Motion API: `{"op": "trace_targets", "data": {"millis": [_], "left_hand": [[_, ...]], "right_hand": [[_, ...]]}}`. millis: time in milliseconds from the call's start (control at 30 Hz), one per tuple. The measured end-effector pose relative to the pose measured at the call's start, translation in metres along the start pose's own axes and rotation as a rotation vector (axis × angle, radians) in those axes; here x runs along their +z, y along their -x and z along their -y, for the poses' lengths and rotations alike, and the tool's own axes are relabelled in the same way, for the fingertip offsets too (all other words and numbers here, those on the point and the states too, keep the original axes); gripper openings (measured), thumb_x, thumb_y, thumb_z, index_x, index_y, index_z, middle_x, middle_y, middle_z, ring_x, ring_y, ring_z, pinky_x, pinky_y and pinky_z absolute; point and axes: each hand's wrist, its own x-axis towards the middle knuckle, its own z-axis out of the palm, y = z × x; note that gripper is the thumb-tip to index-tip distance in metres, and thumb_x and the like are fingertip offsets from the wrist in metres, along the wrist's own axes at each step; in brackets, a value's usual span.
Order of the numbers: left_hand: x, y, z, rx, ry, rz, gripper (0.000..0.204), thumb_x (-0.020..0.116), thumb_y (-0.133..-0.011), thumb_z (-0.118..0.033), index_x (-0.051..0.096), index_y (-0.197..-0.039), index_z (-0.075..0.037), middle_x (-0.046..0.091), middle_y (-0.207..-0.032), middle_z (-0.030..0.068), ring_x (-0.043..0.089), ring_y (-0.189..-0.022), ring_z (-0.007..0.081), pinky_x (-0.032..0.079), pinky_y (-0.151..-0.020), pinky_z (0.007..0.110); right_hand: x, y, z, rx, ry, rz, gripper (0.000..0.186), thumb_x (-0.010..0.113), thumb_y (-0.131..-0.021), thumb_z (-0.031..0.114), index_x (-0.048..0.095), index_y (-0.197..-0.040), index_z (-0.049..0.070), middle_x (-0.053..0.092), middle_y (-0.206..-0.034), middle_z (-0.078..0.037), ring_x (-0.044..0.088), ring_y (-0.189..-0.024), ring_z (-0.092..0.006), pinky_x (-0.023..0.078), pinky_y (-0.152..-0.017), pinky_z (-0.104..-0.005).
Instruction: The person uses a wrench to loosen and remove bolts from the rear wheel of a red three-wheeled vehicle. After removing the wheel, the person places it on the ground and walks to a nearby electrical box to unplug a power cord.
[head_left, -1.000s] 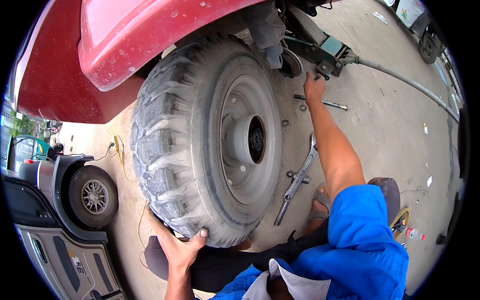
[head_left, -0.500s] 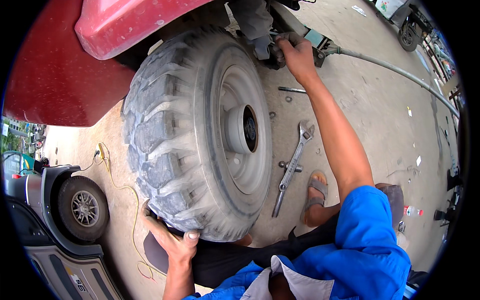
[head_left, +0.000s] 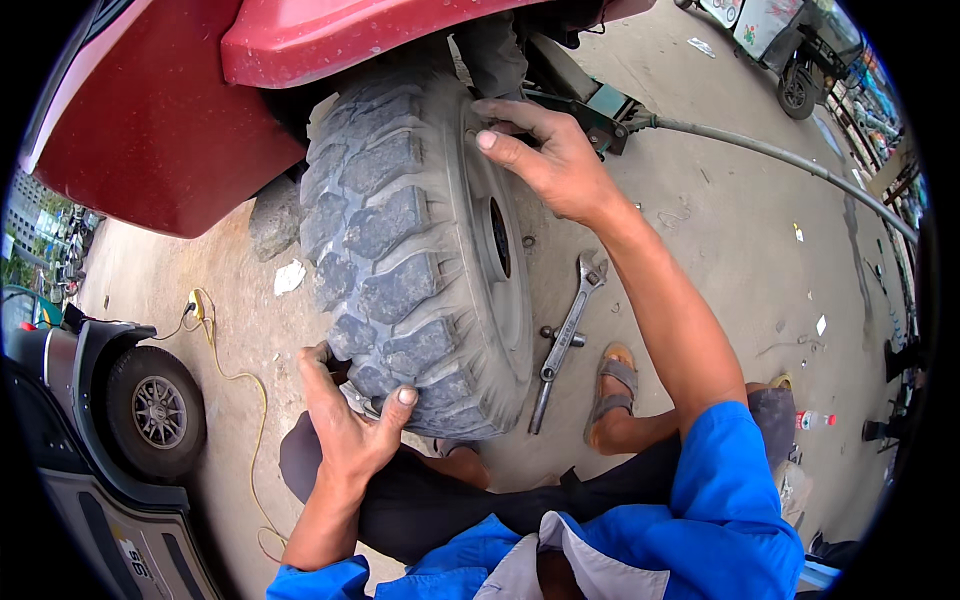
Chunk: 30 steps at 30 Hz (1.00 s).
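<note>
- The knees, in black trousers (head_left: 450, 515), spread to either side of the wheel (head_left: 385, 290), probably so the body can sit close and square to its weight.
- The left hand (head_left: 350, 430) cups the near end of the tread, thumb set wide of the fingers, so the digits are spread. The thumb rests on the tread; the fingertips go partly out of sight round the side. This wide hold seems meant to steady the wheel, which is too broad to grasp.
- The wheel stands roughly upright ahead of the person, its far end under the red body (head_left: 160, 135), its hub side facing right.
- The wrench (head_left: 565, 335) lies right of the wheel, crossing a short bar (head_left: 577, 341); it seems laid there to leave both hands free. A sandal (head_left: 617, 380) is just beside it.
- The right hand (head_left: 560, 170) arches at the wheel's far right edge, thumb and fingers parted. I cannot tell whether the tips touch rubber. Paired with the left, it likely keeps the wheel from tipping.
- Behind that hand sits the jack (head_left: 605, 105), its long handle (head_left: 780, 160) reaching off right; it presumably props the red body.
- A stone (head_left: 273, 220) lies left of the wheel, perhaps as a chock.
</note>
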Motion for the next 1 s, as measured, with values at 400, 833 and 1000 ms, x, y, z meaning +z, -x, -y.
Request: {"op": "trace_targets", "data": {"millis": [400,833,1000], "left_hand": [[-0.02,-0.02,-0.016,0.106,-0.094,0.116,0.071,0.081,-0.071,-0.054,0.047,-0.091,0.005,0.051,-0.076,0.0134,0.052,-0.071,0.0221,0.045,-0.064,0.036],[-0.026,0.009,-0.03,0.344,0.043,0.469,0.05,0.082,-0.075,-0.028,0.044,-0.084,0.003,0.057,-0.065,0.0217,0.063,-0.064,0.0403,0.048,-0.054,0.043],[-0.022,0.015,-0.038,0.451,0.063,0.598,0.046,0.079,-0.076,-0.022,0.042,-0.089,0.004,0.056,-0.076,0.0259,0.06,-0.068,0.0446,0.048,-0.056,0.047]], "right_hand": [[0.063,-0.035,0.056,-0.093,0.426,0.071,0.084,0.073,-0.071,0.057,0.057,-0.131,0.0,0.043,-0.139,-0.032,0.041,-0.13,-0.0445,0.034,-0.11,-0.0459],[0.021,0.017,0.112,-0.042,0.575,0.102,0.073,0.076,-0.074,0.056,0.062,-0.11,-0.006,0.052,-0.12,-0.025,0.051,-0.118,-0.0382,0.042,-0.1,-0.0433],[0.01,0.026,0.114,0.008,0.659,0.041,0.08,0.078,-0.071,0.059,0.06,-0.102,-0.012,0.055,-0.113,-0.029,0.056,-0.108,-0.0364,0.045,-0.094,-0.0416]]}}
